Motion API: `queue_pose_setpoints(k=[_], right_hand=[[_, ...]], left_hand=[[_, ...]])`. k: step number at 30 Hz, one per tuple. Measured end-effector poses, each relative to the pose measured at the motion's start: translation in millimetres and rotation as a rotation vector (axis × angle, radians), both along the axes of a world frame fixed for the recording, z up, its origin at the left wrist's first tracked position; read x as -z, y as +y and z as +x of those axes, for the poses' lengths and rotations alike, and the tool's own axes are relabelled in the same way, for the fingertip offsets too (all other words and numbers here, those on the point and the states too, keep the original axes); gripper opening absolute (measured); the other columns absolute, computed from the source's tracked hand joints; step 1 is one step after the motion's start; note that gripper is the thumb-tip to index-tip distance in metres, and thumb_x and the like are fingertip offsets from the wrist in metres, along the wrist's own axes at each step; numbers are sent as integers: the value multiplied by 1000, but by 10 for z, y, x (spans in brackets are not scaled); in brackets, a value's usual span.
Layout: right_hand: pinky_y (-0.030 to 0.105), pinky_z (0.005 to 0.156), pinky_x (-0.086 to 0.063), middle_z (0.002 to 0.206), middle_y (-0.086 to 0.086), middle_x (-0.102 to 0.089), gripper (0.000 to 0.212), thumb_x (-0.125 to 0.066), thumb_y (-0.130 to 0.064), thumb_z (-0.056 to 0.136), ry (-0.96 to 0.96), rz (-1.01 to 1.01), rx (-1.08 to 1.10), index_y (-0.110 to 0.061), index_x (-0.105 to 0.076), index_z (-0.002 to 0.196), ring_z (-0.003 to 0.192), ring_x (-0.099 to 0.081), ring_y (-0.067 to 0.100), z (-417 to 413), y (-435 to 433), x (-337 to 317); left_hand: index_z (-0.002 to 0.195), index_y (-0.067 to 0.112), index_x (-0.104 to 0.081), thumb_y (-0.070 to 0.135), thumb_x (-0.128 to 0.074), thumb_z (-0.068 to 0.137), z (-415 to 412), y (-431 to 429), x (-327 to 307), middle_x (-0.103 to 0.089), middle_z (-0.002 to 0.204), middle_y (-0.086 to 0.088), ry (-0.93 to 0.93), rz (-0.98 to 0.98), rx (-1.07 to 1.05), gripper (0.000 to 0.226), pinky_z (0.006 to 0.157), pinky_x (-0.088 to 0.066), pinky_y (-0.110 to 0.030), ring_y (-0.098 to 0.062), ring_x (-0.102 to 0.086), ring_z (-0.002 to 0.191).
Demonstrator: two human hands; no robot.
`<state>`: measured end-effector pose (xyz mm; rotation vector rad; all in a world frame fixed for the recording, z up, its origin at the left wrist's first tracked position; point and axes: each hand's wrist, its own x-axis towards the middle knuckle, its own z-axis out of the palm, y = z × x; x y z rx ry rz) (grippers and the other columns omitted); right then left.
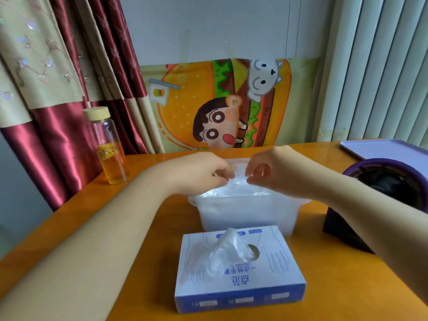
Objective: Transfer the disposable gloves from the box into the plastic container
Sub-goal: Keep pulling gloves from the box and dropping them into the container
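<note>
The fingers point(222, 174) of the left hand point(201, 172) and those of the right hand point(266, 173) are each pinched on a thin clear glove point(236, 183), held between them in the middle of the frame, just over the open plastic container point(243, 215). Crumpled clear film already lies inside the container, so I'd judge some transfers are done and this one is about to be dropped in. Lower in the frame, the box point(240, 278) sits on the counter point(335, 274) with the next glove point(229, 249) poking out of its slot, so more are left. How many remain inside the box is hidden. The count in the container is hard to make out, and the fingertips are blurred.
</note>
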<state>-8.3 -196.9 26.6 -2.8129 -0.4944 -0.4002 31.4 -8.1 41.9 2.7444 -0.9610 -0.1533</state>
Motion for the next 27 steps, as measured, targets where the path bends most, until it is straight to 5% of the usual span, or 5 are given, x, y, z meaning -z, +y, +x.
queue_pose_setpoints(k=[3, 7, 14, 21, 27], right_hand=[[16, 70, -49, 86, -16, -64, 20, -68, -36, 84, 212, -26, -69, -28, -67, 102, 79, -61, 5, -315, 120, 166], [13, 75, -46, 116, -10, -61, 51, -69, -42, 82, 466, 0, -40, -30, -49, 127, 93, -59, 7, -427, 218, 591], [28, 93, -46, 134, -8, -47, 82, -68, -61, 73, 373, 134, 82, -29, -34, 140, 111, -49, 12, -452, 389, 1064], [28, 87, -43, 118, -7, -49, 59, -67, -63, 72, 371, 145, 106, -27, -48, 116, 98, -43, 8, -497, 435, 1069], [32, 86, -49, 104, -14, -55, 43, -64, -68, 70, 398, 292, 54, -37, -49, 97, 97, -56, 8, -470, 361, 1107]], left_hand=[[111, 40, -61, 34, -64, 90, -322, 163, 132, -62, 107, 23, 147, -86, 34, 22, 79, -49, -12, 6, -60, 92], [135, 29, -49, 40, -66, 87, -483, 227, 519, -57, 119, 15, 207, 137, 1, 52, 82, -47, -15, -1, -57, 98], [102, 24, -72, 27, -60, 93, -466, 365, 659, -62, 88, 18, 93, 81, -105, 15, 69, -46, -13, 0, -58, 81], [88, 27, -62, 25, -52, 97, -492, 318, 555, -57, 87, 16, -139, -203, -131, 13, 66, -40, -12, 1, -53, 79], [92, 21, -63, 19, -51, 97, -496, 300, 580, -54, 89, 16, -289, -435, -195, 14, 67, -38, -4, 3, -51, 81]])
